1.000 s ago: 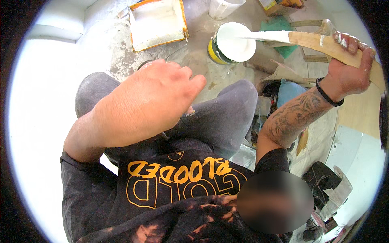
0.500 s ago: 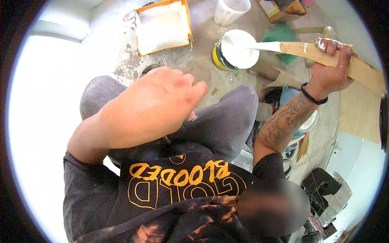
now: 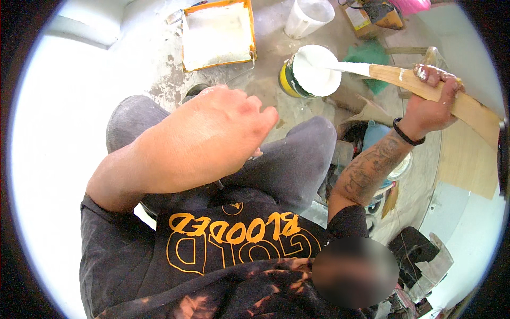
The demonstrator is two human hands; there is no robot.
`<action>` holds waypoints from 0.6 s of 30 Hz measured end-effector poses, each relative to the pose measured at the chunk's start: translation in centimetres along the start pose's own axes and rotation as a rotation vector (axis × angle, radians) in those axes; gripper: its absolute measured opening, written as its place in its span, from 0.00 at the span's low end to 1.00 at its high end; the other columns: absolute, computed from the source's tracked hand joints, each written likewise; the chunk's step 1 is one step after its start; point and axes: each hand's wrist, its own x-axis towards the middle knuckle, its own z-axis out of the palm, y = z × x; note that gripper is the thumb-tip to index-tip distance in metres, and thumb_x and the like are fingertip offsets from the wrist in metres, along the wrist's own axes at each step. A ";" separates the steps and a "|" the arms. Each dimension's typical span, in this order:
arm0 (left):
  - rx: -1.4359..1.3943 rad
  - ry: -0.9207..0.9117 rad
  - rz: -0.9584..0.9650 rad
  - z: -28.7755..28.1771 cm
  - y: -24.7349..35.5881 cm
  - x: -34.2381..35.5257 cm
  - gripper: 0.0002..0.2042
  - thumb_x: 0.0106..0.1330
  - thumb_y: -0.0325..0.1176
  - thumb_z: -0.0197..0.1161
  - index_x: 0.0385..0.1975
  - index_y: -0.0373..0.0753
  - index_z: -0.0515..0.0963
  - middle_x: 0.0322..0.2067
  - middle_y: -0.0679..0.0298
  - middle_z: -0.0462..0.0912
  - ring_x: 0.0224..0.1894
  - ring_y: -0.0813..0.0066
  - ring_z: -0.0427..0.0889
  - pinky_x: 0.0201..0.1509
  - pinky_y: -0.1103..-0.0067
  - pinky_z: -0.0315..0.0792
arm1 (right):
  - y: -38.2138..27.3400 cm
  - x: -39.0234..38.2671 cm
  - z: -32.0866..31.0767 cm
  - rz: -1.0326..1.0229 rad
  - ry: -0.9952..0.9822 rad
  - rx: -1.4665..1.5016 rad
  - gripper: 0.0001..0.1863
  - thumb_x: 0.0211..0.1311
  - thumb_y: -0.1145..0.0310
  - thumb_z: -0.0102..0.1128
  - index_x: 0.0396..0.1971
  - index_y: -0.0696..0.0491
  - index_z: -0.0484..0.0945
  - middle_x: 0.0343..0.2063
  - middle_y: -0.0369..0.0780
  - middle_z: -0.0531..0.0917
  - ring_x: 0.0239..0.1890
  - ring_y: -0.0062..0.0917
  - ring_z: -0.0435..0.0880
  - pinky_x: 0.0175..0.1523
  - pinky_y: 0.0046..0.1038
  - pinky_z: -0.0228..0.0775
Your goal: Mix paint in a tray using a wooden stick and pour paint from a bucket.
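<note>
Head view: floor's busy from where I stand. Orange-rimmed tray (image 3: 253, 32) with white inside, top left; translucent tub (image 3: 309, 20) right of it. Cardboard box (image 3: 366, 18), pink item (image 3: 411, 5) and green netting (image 3: 369, 68) fill the top right. Blue cloth (image 3: 374, 134) lies behind the right forearm. Trousered knees sit between the hands, and the left hand (image 3: 234, 122) blocks my view of whatever's under it.

Vs 1 s ago: right hand (image 3: 433, 101) is closer to the bucket (image 3: 291, 80), less of the stick's white-coated length shows outside it, and the pink item is now in view. Left hand about the same.

Right hand is wrapped round the wooden stick (image 3: 406, 78); far end in the bucket's white contents. Bucket's ahead of both hands, between them sideways. Left hand's curled, back up, well apart from the stick; can't tell if it's gripping anything.
</note>
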 end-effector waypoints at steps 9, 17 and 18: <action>0.009 0.037 0.029 0.1 0.0 0.0 0.21 0.56 0.36 0.66 0.48 0.35 0.71 0.36 0.59 0.76 0.42 0.62 0.77 0.46 0.70 0.71 | 4.3 -6.0 -10.9 -0.017 -0.082 0.003 0.26 0.61 0.46 0.60 0.41 0.57 0.76 0.29 0.45 0.79 0.34 0.36 0.79 0.42 0.44 0.74; 0.031 -0.029 -0.017 -0.2 0.7 0.8 0.23 0.56 0.38 0.67 0.50 0.35 0.72 0.37 0.59 0.76 0.42 0.63 0.77 0.47 0.71 0.71 | 5.1 -10.2 -10.9 0.327 -0.260 -0.688 0.23 0.60 0.56 0.65 0.48 0.58 0.77 0.44 0.40 0.82 0.49 0.28 0.77 0.61 0.29 0.64; 0.033 -0.040 -0.011 -0.4 0.8 0.9 0.23 0.56 0.37 0.67 0.50 0.35 0.72 0.37 0.59 0.76 0.43 0.63 0.77 0.47 0.71 0.71 | 5.1 -11.0 -11.6 0.324 -0.262 -0.690 0.23 0.60 0.56 0.65 0.48 0.58 0.77 0.44 0.40 0.82 0.49 0.28 0.77 0.61 0.29 0.64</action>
